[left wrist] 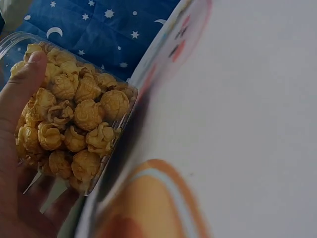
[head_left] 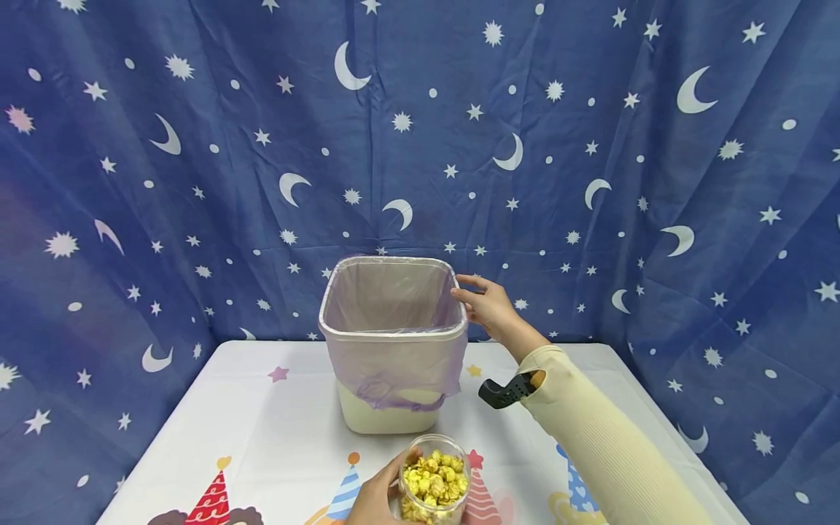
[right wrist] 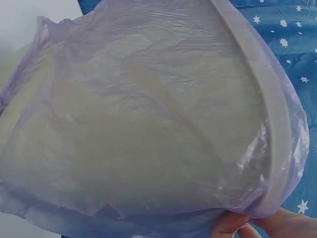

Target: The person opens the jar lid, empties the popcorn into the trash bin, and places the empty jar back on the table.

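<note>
My left hand (head_left: 374, 499) grips a clear plastic jar (head_left: 433, 438) at the table's front, its thumb along the side in the left wrist view. Yellow caramel popcorn (head_left: 436, 477) fills much of the jar, whose top is uncovered. Beyond it stands an upright cream trash bin (head_left: 387, 421), lined with a translucent purple garbage bag (head_left: 394, 364) folded down over the outside. At the bin's right rim, my right hand (head_left: 494, 308) pinches the bag-covered edge between thumb and fingers. In the right wrist view, fingertips (right wrist: 232, 222) show at the rim's lower end.
The white table (head_left: 275, 415) carries printed party hats and stars. A blue curtain (head_left: 420, 131) with moons and stars hangs behind and along both sides. A black strap device (head_left: 505, 392) sits at my right wrist, by the cream sleeve (head_left: 604, 445).
</note>
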